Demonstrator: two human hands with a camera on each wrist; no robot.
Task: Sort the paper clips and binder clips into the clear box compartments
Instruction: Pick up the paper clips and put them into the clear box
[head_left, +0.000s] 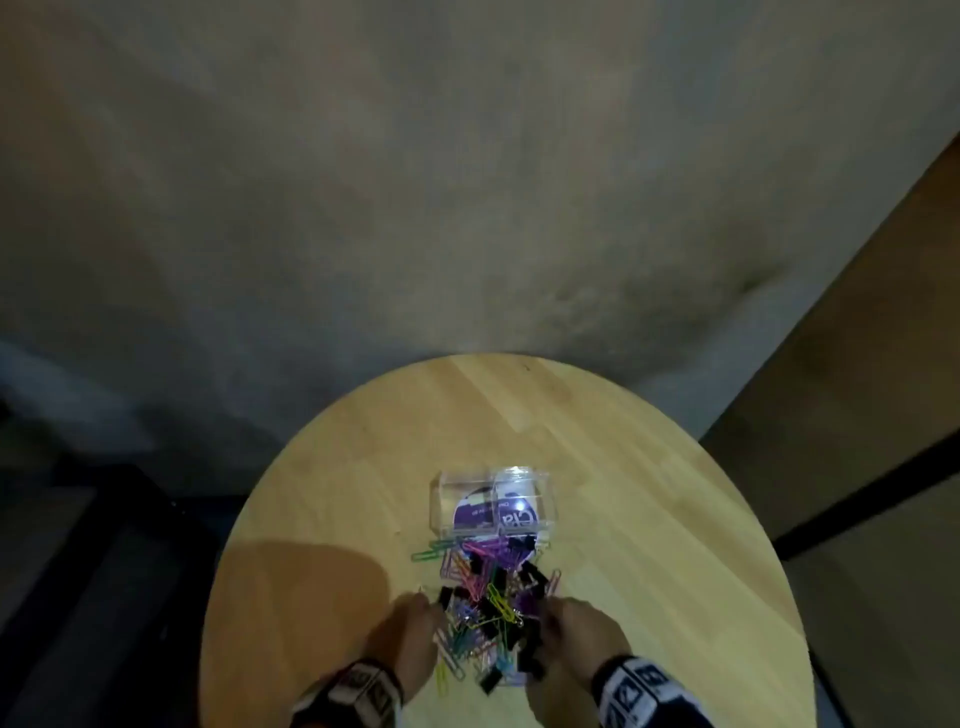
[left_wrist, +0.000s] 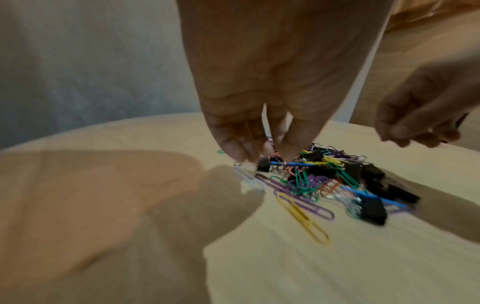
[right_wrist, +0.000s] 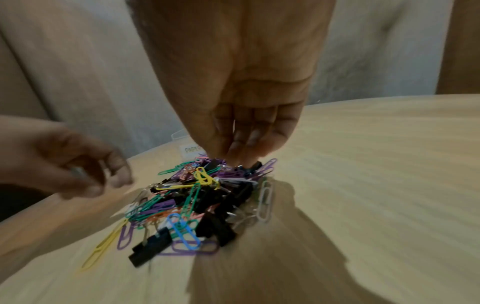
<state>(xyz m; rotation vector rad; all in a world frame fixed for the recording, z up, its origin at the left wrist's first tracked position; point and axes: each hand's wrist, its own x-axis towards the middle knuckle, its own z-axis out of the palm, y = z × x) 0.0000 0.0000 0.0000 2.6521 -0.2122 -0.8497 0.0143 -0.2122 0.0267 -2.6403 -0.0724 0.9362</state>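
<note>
A mixed pile (head_left: 488, 608) of coloured paper clips and black binder clips lies on the round wooden table (head_left: 623, 467), just in front of the clear box (head_left: 441, 499). My left hand (head_left: 428, 605) points down at the pile's left edge. In the left wrist view its fingers (left_wrist: 233, 144) pinch thin paper clip wires beside a black binder clip (left_wrist: 263, 165). My right hand (head_left: 543, 610) is at the pile's right side. Its bunched fingertips (right_wrist: 241, 158) touch a black binder clip (right_wrist: 255, 165); whether they grip it is unclear.
A yellow paper clip (left_wrist: 301, 218) and a white one (right_wrist: 266, 203) lie loose at the pile's edges. The box carries a purple label (head_left: 478, 512). A grey wall rises behind the table, with a dark piece of furniture (head_left: 104, 545) at the left.
</note>
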